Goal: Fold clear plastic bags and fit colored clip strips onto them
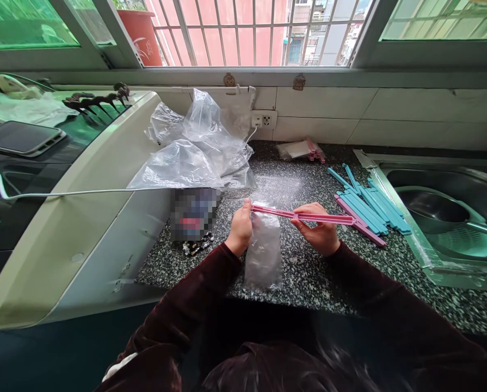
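Both hands are busy here: the left hand (240, 228) pinches one end of a long, skinny pink plastic strip (273, 211), thumb at the tip, and the right hand (317, 227) grips it around the middle, fingers curled over. The strip is shiny and rigid-looking, with raised edges like a shallow channel, held roughly level above the speckled black-and-white stone counter (308, 272). Right below it there's a small clear plastic bag (263, 256), flat, crinkly and kinda cloudy; can't tell if the strip touches it.

Off to the right is a messy fan of matte turquoise strips (368, 198), straight and narrow, with a couple of pink ones (363, 227) along the near side. They're right next to the metal sink (420, 256), which has a round dark pan (433, 207) in it. Back left, a big puffy heap of clear plastic (202, 158), all glossy wrinkles and peaks. Sleeves (186, 299) look like dark maroon velvet, soft sheen and all.
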Demonstrator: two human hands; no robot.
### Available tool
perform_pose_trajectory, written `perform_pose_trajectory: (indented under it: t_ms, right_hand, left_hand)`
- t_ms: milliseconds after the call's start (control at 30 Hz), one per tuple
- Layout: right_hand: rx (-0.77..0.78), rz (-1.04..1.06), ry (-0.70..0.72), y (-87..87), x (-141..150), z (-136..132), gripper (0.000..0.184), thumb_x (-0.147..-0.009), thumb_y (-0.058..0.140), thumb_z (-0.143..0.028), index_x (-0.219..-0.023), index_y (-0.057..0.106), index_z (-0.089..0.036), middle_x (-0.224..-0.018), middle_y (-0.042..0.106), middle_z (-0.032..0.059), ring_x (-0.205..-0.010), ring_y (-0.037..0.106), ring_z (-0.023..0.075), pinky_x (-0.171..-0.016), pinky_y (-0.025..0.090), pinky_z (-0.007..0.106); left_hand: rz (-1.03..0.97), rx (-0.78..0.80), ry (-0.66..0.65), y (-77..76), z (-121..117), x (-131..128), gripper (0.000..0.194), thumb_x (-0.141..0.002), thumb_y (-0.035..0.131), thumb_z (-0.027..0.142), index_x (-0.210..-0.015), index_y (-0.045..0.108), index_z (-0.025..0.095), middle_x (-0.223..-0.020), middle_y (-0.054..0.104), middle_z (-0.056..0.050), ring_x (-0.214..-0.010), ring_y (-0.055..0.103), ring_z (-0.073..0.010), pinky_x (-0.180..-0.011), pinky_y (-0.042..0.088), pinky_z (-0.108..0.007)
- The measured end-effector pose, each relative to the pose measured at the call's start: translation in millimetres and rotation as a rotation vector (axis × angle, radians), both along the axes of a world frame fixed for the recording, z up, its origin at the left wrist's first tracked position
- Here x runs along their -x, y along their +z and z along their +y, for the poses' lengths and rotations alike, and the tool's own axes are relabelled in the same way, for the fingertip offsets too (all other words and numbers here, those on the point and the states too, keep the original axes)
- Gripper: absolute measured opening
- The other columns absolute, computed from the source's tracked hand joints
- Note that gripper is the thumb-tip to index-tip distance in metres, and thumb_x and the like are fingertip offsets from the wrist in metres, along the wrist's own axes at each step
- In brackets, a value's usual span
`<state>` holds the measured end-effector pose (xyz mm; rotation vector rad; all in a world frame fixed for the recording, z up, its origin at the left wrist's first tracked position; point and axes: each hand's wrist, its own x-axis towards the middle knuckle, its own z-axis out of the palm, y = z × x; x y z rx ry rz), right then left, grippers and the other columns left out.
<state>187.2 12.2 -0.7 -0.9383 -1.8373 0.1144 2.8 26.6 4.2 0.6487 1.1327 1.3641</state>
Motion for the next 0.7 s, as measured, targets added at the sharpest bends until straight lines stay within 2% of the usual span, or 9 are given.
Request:
perform_pose_trajectory:
  t_ms: [100,267,433,567,700]
  right_hand:
    - [-0.017,-0.008,-0.003,0.9,0,-1,0.008,-0.078,0.066,-0.027,-0.083,0.062,-0.022,-0.076,0.069,0.0030,-0.072,0.062,0.0186,-0.068,0.050,0.037]
    - [-0.062,0.000,0.004,1.2,0,0,0.003,-0.079,0.064,-0.023,-0.081,0.062,-0.022,-0.074,0.069,0.0019,-0.070,0.061,0.0174,-0.067,0.049,0.036]
    - [-0.048,0.042,-0.033,4.2,-3,-1,0.003,-0.078,0.065,-0.024,-0.080,0.063,-0.022,-0.072,0.068,0.0014,-0.069,0.060,0.0176,-0.067,0.049,0.037]
    - [-0.061,0.085,-0.080,7.6,-10,0,0.005,-0.077,0.066,-0.024,-0.081,0.063,-0.023,-0.075,0.068,0.0020,-0.072,0.061,0.0187,-0.068,0.051,0.038]
    - [-0.096,0.159,-0.139,8.7,-17,3,0.009,-0.076,0.067,-0.020,-0.085,0.063,-0.022,-0.080,0.067,0.0029,-0.076,0.061,0.0188,-0.071,0.052,0.038]
  left_hand:
    - [0.025,0.039,-0.009,1.5,-1,0,0.050,-0.086,0.054,0.044,-0.046,0.042,0.016,-0.036,0.039,0.006,-0.033,0.034,-0.0052,-0.035,0.025,-0.020]
    - [-0.028,0.019,-0.043,1.2,-1,1,0.046,-0.083,0.057,0.045,-0.049,0.046,0.016,-0.039,0.042,0.005,-0.035,0.035,-0.0053,-0.037,0.026,-0.019]
    - [-0.078,-0.083,-0.178,-2.7,0,1,0.027,-0.071,0.068,0.038,-0.065,0.064,0.012,-0.055,0.057,0.001,-0.047,0.046,-0.0072,-0.046,0.033,-0.019]
    - [-0.053,-0.099,-0.272,-4.9,-1,1,0.015,-0.061,0.071,0.027,-0.065,0.067,0.013,-0.054,0.055,0.003,-0.047,0.043,-0.0062,-0.047,0.031,-0.018]
    - [-0.046,-0.109,-0.328,-4.1,-5,1,0.015,-0.059,0.070,0.026,-0.066,0.067,0.013,-0.054,0.054,0.003,-0.048,0.041,-0.0057,-0.047,0.029,-0.018]
